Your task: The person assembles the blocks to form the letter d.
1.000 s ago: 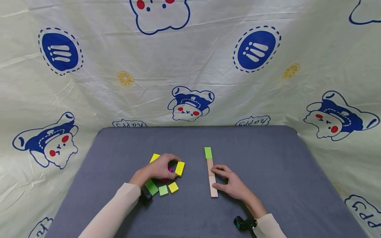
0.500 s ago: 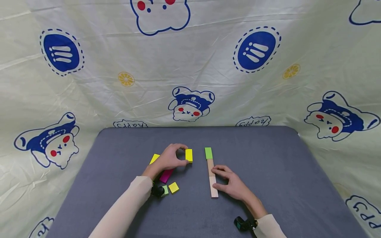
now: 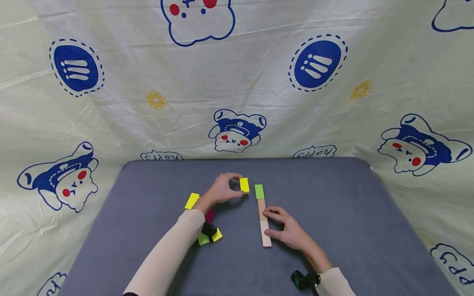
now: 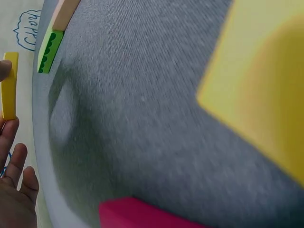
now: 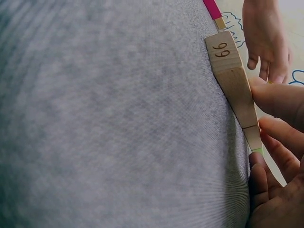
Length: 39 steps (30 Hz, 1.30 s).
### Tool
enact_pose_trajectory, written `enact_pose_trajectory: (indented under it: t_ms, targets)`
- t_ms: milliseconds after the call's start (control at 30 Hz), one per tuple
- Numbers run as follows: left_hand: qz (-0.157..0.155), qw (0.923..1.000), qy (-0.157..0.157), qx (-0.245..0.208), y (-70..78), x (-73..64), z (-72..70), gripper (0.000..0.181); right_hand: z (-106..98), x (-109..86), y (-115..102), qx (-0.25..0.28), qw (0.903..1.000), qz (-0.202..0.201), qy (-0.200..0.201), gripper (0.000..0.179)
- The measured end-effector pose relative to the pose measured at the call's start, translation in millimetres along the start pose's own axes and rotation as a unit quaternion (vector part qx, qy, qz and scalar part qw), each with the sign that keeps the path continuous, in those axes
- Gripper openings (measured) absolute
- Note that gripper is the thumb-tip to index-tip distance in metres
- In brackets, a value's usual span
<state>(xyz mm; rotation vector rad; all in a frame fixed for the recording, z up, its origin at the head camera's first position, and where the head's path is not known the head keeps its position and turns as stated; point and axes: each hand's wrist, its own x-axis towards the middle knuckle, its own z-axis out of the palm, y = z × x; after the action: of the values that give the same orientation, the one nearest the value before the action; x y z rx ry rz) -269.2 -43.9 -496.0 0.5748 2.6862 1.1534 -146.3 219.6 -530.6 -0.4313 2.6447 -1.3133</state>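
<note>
My left hand (image 3: 221, 190) pinches a yellow block (image 3: 245, 186) between thumb and fingers. It is held just left of a green block (image 3: 259, 192), which forms the far end of a straight row. Two plain wooden blocks continue that row toward me, the middle one (image 3: 261, 208) and the near one (image 3: 265, 238). My right hand (image 3: 290, 232) has its thumb and fingertips against the row's right side, fingers relaxed. In the right wrist view, the near wooden block (image 5: 232, 71) bears an engraved number on its end. The left wrist view shows the held yellow block (image 4: 10, 90) raised over the tabletop.
Loose blocks lie partly hidden under the left forearm: a yellow one (image 3: 191, 201), a magenta one (image 3: 210, 216), a light green one (image 3: 203, 239) and a small yellow one (image 3: 217, 235). A printed curtain (image 3: 237, 82) hangs behind the grey table (image 3: 333, 197).
My left hand has carried the yellow block away from the loose pile, rightward and farther back, to beside the green block. The right hand and the row have stayed put.
</note>
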Motion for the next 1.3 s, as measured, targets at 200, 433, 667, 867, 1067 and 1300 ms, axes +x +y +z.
enact_pose_trajectory:
  t_ms: [200,433,667,867,1067,1300]
  targets:
    - [0.001,1.0000,0.007,0.000,8.7,5.0,7.1,0.056,0.9,0.6,-0.3,0.008,0.9998,0.014,-0.006,0.057]
    - [-0.005,0.9998,0.014,-0.012,13.1,4.3,13.1,0.058,1.6,1.7,1.5,0.014,0.9997,0.015,-0.009,0.057]
    - [-0.004,0.9995,0.023,-0.021,12.7,6.7,18.8,0.061,1.0,1.0,2.2,0.017,0.9998,0.009,-0.005,0.057]
    - [-0.007,0.9994,0.024,-0.025,12.4,9.5,24.2,0.059,0.9,0.4,1.0,0.003,1.0000,0.000,-0.001,0.056]
    - [-0.008,0.9993,0.026,-0.026,10.8,16.4,28.3,0.060,0.3,-0.8,-0.7,-0.006,0.9999,-0.009,0.005,0.055]
    - [-0.011,0.9990,0.036,-0.023,7.6,24.1,30.9,0.059,-1.4,-0.5,-1.6,0.002,1.0000,-0.008,0.000,0.055]
